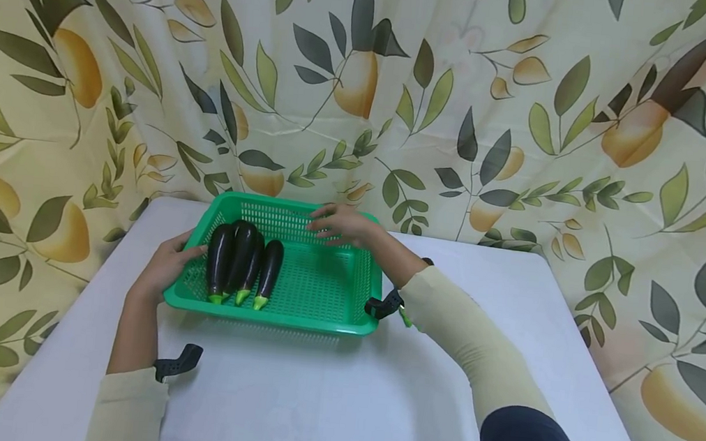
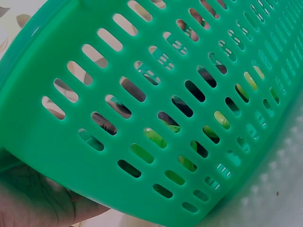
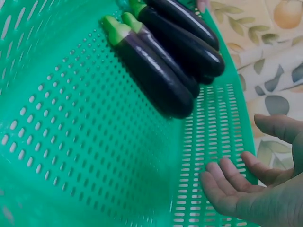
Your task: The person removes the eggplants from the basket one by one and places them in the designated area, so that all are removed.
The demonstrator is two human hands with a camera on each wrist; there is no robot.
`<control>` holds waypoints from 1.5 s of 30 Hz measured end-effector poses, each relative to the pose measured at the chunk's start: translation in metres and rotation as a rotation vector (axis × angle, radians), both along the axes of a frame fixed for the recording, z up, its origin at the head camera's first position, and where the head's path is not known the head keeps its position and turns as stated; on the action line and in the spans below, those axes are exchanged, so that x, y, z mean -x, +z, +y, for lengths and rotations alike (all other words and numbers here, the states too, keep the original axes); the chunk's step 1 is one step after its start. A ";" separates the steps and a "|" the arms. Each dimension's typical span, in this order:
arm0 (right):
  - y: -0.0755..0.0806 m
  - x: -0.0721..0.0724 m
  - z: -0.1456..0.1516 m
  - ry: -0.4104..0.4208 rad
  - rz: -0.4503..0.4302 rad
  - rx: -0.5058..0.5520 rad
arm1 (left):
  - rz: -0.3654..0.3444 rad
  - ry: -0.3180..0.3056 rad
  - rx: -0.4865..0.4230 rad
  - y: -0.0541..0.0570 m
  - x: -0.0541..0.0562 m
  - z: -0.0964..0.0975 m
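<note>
A green plastic basket (image 1: 319, 322) with slotted walls stands on the white table. Several dark purple eggplants (image 1: 270, 274) with green caps lie side by side in its left half. My left hand (image 1: 162, 268) grips the basket's left rim, its thumb over the edge; the left wrist view has part of that hand (image 2: 42, 198) against the outer wall. Over the back right of the basket hovers my right hand (image 1: 345, 225), holding nothing. In the right wrist view its fingers (image 3: 227, 177) are spread and loosely bent, apart from the eggplants (image 3: 156, 71).
Beside the basket's right end, a small green tip (image 1: 405, 317) shows on the table, mostly hidden by the right wrist. Behind the white table (image 1: 311, 406) hangs a curtain (image 1: 397, 147) printed with leaves and fruit. Each wrist wears a black camera mount (image 1: 179, 363).
</note>
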State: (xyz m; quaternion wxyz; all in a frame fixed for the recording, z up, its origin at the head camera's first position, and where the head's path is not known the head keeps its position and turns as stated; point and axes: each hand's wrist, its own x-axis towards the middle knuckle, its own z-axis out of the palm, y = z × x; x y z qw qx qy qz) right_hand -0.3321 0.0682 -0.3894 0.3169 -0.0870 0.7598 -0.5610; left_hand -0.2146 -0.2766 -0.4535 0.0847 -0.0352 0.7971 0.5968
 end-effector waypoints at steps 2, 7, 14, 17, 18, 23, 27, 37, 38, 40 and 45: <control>-0.002 0.001 -0.004 0.015 -0.008 -0.012 | -0.001 0.002 -0.010 -0.001 0.000 0.000; -0.007 0.004 -0.013 0.045 -0.013 -0.037 | 0.002 0.001 -0.019 -0.002 0.001 0.001; -0.020 0.007 -0.020 0.089 -0.033 -0.067 | -0.009 -0.005 -0.035 -0.002 0.001 0.001; -0.026 0.008 -0.021 0.091 -0.049 -0.070 | -0.009 -0.007 -0.050 -0.003 0.000 0.002; -0.029 0.008 -0.021 0.093 -0.054 -0.070 | -0.008 -0.007 -0.054 -0.003 0.000 0.003; -0.040 0.008 -0.020 0.117 -0.067 -0.059 | -0.006 -0.006 -0.067 -0.003 0.000 0.004; -0.045 0.008 -0.020 0.129 -0.055 -0.053 | -0.012 -0.005 -0.064 -0.003 -0.001 0.005; -0.054 0.013 -0.029 0.181 -0.063 -0.002 | -0.012 -0.005 -0.021 0.000 -0.001 0.000; -0.055 0.013 -0.030 0.191 -0.062 0.001 | -0.009 -0.004 -0.017 0.000 -0.001 0.000; -0.057 0.014 -0.033 0.215 -0.059 0.010 | -0.004 -0.002 -0.008 -0.001 -0.001 -0.001; -0.062 0.014 -0.038 0.280 -0.047 0.017 | 0.000 -0.005 -0.009 -0.001 -0.001 -0.002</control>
